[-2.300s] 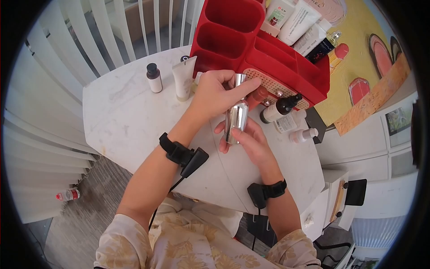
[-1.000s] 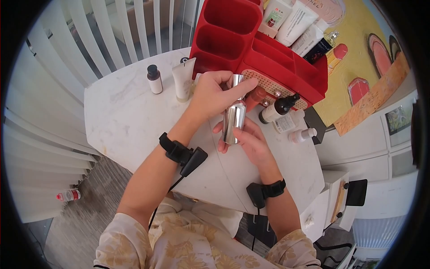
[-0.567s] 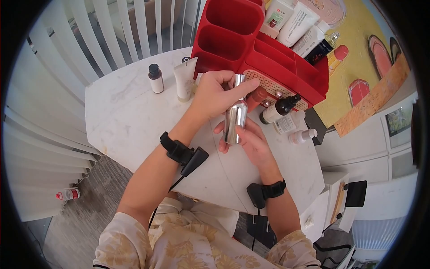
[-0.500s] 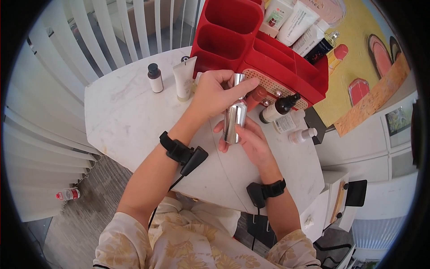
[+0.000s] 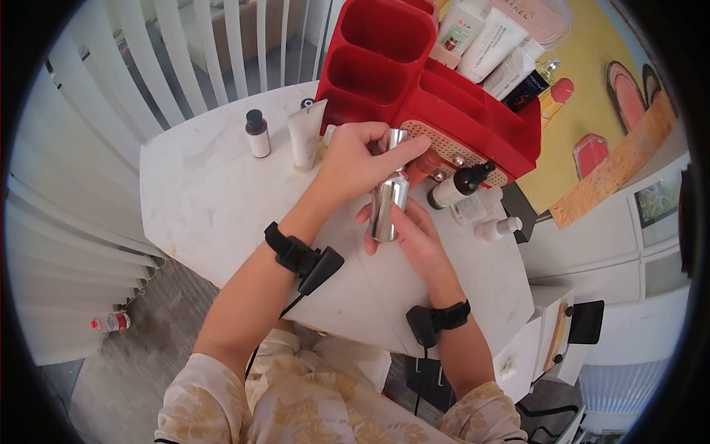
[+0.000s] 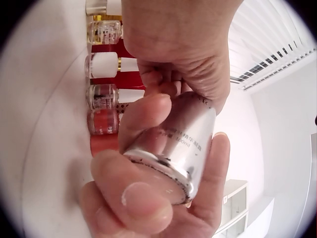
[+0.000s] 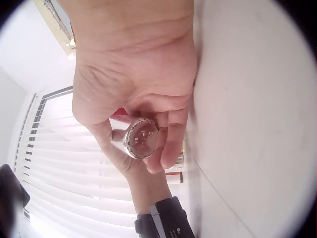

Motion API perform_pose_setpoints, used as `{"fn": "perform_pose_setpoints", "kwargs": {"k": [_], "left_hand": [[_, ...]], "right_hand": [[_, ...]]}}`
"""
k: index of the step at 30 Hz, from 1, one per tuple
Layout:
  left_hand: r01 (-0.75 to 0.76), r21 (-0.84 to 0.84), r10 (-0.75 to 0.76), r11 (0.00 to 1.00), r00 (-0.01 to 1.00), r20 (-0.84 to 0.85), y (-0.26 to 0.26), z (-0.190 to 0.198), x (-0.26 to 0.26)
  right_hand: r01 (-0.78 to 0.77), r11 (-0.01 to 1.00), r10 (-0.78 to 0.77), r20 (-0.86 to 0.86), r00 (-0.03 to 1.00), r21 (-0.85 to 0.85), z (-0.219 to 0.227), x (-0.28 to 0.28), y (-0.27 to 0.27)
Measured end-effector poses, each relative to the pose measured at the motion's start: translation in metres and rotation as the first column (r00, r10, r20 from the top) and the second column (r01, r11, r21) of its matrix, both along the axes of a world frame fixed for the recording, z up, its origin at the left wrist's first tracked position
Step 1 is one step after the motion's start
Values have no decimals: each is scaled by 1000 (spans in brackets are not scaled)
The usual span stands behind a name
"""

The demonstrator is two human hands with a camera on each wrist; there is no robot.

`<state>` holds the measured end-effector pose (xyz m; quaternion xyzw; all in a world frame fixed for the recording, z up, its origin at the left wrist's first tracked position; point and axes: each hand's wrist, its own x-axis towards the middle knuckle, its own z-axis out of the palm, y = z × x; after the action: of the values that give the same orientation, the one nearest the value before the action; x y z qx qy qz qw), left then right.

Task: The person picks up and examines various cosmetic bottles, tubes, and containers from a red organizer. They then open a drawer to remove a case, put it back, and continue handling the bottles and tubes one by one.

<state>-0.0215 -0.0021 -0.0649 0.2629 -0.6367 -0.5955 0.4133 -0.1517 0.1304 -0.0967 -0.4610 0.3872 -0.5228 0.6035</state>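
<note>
Here we are with the left hand point(image 5: 353, 164) clamped on the slim top of a shiny silver cylindrical bottle point(image 5: 389, 206), thumb laid across it and fingers bent in behind. Down at the base, our right hand point(image 5: 420, 240) has its thumb against the body and its fingers round the far side, so it's clamped on too. The bottle is between our hands, tilted above the white marbled tabletop point(image 5: 207, 192); one grip high and one low probably steadies that slick surface and shares the weight.

Just beyond the bottle we've got an orange-red tube-like container point(image 5: 422, 166), partly hidden, in front of the red multi-compartment organiser point(image 5: 473, 135). Over on our right, a dark bottle with a black top and pale label point(image 5: 452, 191) stands near that organiser, a small pale pink bottle point(image 5: 492, 229) nearby. To our left, a white squeeze tube point(image 5: 304, 137) stands with its flat end up, presumably using its cap as a foot, and a small white-labelled bottle with a black cap point(image 5: 257, 137) is upright just beside it. Both sit outside our working space, which likely leaves our elbows some room.
</note>
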Motion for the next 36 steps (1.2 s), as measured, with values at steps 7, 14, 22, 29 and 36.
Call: {"fn": "perform_pose_setpoints", "kwargs": {"k": [7,14,22,29,36], "left_hand": [[11,-22,-11,1000,999,36,-2,-8,-5],[122,-95,-114,988,990,77,8,21,14],[0,-392,44,920,994,102,32,90,20],[32,-618,91,785,982,167,53,180,-18],[179,-699,21,692,963,267,31,208,-100]], "right_hand": [[-11,1000,11,31,999,-3,0,-2,1],[-10,1000,11,43,999,-9,-6,-2,-1],[-48,996,49,18,999,-71,-19,-2,-4],[-90,994,87,-40,995,-67,-12,-5,-2],[-129,990,126,-60,990,-56,-16,-7,-4]]}}
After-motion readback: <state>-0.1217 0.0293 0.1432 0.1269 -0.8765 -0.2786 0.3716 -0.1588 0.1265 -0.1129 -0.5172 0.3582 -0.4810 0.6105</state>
